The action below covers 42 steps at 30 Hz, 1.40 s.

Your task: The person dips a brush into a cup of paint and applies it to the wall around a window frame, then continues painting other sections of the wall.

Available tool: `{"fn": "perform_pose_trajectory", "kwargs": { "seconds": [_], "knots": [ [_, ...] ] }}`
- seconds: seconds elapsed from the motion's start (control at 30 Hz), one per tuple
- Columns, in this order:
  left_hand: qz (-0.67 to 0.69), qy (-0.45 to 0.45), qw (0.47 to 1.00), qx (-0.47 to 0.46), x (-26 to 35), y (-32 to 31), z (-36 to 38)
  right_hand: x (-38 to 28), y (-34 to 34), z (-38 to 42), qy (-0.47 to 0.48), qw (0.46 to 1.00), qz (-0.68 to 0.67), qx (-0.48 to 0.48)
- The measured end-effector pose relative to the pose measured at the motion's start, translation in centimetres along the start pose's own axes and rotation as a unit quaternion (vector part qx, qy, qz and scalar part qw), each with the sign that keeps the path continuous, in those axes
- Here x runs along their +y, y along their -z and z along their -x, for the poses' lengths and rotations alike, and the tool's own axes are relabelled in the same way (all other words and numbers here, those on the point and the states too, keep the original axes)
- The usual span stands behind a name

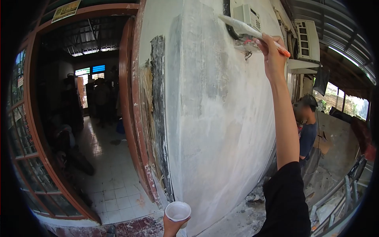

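Note:
My right hand (273,51) is raised high at the upper right, fingers wrapped round a paintbrush (248,29). The brush has an orange handle end and a long whitish front, whose tip points left and overlaps the upper part of the wall (221,130). That wall is patchy white and grey. Low in the view, my left hand (171,226) grips a white plastic cup (178,211) with whitish contents, close to the wall's bottom corner. Just behind the brush, a beige keypad box (246,16) and a black corrugated hose (229,23) are fixed to the wall.
At left, a brown-framed doorway (128,98) opens on a dark tiled room. A rough dark strip (158,110) runs up beside the wall corner. Farther right are a person (307,126), an air-conditioner unit (307,41) and stacked metal frames (343,197).

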<state>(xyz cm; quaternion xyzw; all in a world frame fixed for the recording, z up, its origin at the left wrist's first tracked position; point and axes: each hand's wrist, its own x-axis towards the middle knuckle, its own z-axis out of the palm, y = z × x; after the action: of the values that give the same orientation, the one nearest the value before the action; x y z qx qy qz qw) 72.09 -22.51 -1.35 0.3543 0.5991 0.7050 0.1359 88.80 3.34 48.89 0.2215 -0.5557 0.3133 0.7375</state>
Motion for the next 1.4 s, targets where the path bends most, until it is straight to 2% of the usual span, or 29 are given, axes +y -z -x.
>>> {"fn": "perform_pose_trajectory", "kwargs": {
  "seconds": [0.1, 0.2, 0.3, 0.37, 0.4, 0.47, 0.6, 0.67, 0.77, 0.9, 0.97, 1.0, 1.07, 1.13, 1.17, 1.2, 1.27, 1.4],
  "knots": [
    [0.011, 0.001, 1.0, 0.009, 0.9, 0.3, 0.1, 2.0, -4.3, -3.5, 0.076, 0.996, -0.054, 0.013],
    [-0.011, 0.033, 0.999, 0.013, 1.7, 0.9, 0.2, 4.3, -6.1, -5.4, 0.07, 0.998, 0.001, 0.0],
    [-0.039, 0.045, 0.998, 0.02, -0.1, 1.9, 0.4, 5.2, -5.9, -3.7, 0.001, 1.0, 0.009, 0.024],
    [-0.13, -0.064, 0.989, 0.042, -1.6, 2.2, 0.1, 4.9, -4.9, -2.2, -0.034, 0.998, 0.033, 0.037],
    [-0.129, -0.065, 0.989, 0.044, -1.6, 2.6, 0.0, 4.4, -4.2, -1.9, -0.033, 0.998, 0.032, 0.036],
    [-0.055, -0.004, 0.998, 0.019, -0.5, 2.9, 0.0, 2.6, -3.0, -1.9, -0.098, 0.991, 0.084, 0.017],
    [-0.053, -0.065, 0.996, 0.03, -2.1, 2.9, -0.9, 0.0, -3.0, -5.0, -0.036, 0.999, 0.016, 0.026],
    [-0.083, -0.082, 0.993, -0.011, -2.6, 3.2, -1.4, 0.4, -6.0, -6.4, 0.049, 0.995, -0.061, 0.055],
    [-0.041, -0.054, 0.997, 0.03, -0.9, 3.0, -1.2, 2.6, -10.4, -7.6, 0.084, 0.994, -0.07, 0.011],
    [-0.064, -0.047, 0.996, 0.042, 1.3, 3.9, -0.9, 3.6, -11.5, -4.5, 0.031, 1.0, 0.003, 0.002],
    [0.002, 0.03, 0.999, 0.036, 1.9, 4.4, -0.6, 1.0, -10.4, -3.2, -0.004, 0.999, 0.034, -0.011],
    [0.003, 0.03, 0.999, 0.036, 2.0, 4.3, -0.7, 0.0, -9.7, -3.3, -0.037, 0.997, 0.065, -0.024],
    [0.01, 0.008, 1.0, 0.017, 2.3, 4.0, -0.7, -0.7, -8.3, -5.1, -0.032, 0.997, 0.064, -0.027],
    [0.016, -0.007, 1.0, 0.0, 1.6, 3.7, -1.0, -0.9, -8.4, -6.5, 0.068, 0.995, -0.05, 0.046],
    [0.023, -0.021, 0.999, -0.017, 1.4, 3.4, -1.2, -0.3, -9.5, -7.2, 0.09, 0.993, -0.072, 0.039],
    [0.022, -0.022, 0.999, -0.017, 1.3, 3.1, -1.2, 0.8, -10.8, -7.5, 0.092, 0.992, -0.072, 0.04],
    [0.019, -0.008, 1.0, -0.011, 1.4, 2.6, -1.3, 2.8, -13.0, -7.7, 0.088, 0.995, -0.026, -0.032],
    [0.012, -0.028, 0.999, -0.013, 2.2, 2.6, -1.3, 3.1, -13.3, -4.7, 0.088, 0.995, 0.028, -0.026]
  ]
}}
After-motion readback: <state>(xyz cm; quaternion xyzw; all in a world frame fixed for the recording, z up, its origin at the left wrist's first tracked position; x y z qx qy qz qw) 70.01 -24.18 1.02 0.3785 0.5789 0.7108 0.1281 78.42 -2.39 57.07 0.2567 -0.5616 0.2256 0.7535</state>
